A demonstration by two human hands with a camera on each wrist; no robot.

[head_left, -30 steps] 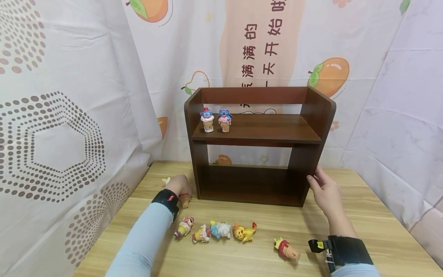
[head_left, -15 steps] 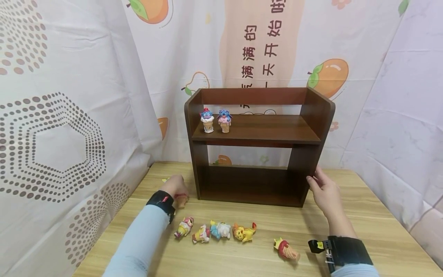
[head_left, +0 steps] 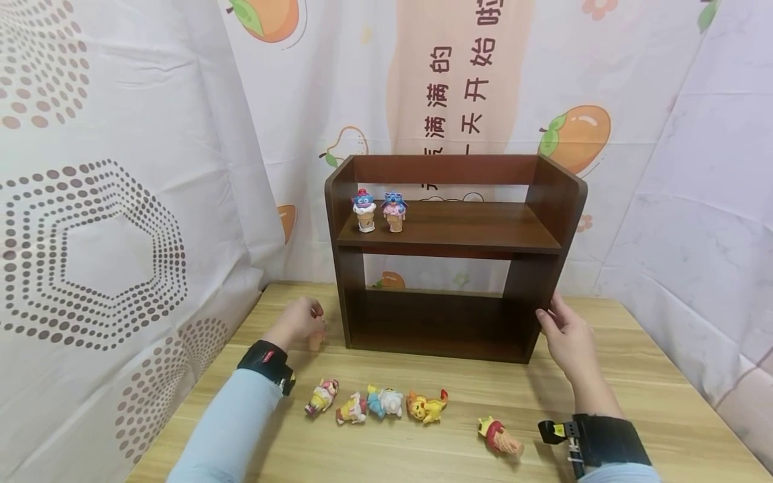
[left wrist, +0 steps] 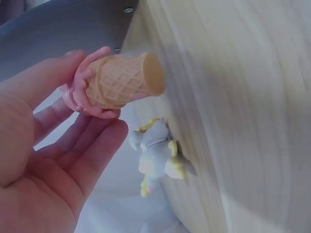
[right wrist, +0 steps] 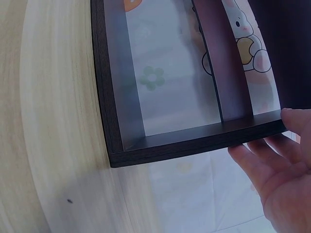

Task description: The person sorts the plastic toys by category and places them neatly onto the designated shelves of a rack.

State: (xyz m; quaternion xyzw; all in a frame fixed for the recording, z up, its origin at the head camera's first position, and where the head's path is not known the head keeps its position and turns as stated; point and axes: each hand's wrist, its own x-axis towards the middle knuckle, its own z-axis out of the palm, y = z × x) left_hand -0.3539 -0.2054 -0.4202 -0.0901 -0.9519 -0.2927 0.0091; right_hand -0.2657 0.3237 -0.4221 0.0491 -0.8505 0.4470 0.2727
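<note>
I take the dark brown wooden two-tier shelf on the pale wood-grain table as my landmark. My left hand is just left of the shelf's lower left corner, fingers curled round a small pink figurine set in a tan waffle ice-cream cone; the wrist view shows the cone tip pointing out past the fingertips, lifted off the table. Behind that hand, further left of the shelf, a small white-and-yellow figurine lies on the table.

My right hand rests against the shelf's right side panel, fingers fairly straight and pressing the panel edge, gripping nothing.

On the shelf's upper tier, at its left end, two blue-topped cone figurines stand upright side by side. In front of the shelf a row of four small colourful figurines lies on the table, and a red-and-yellow cone figurine lies apart towards the front right.
</note>
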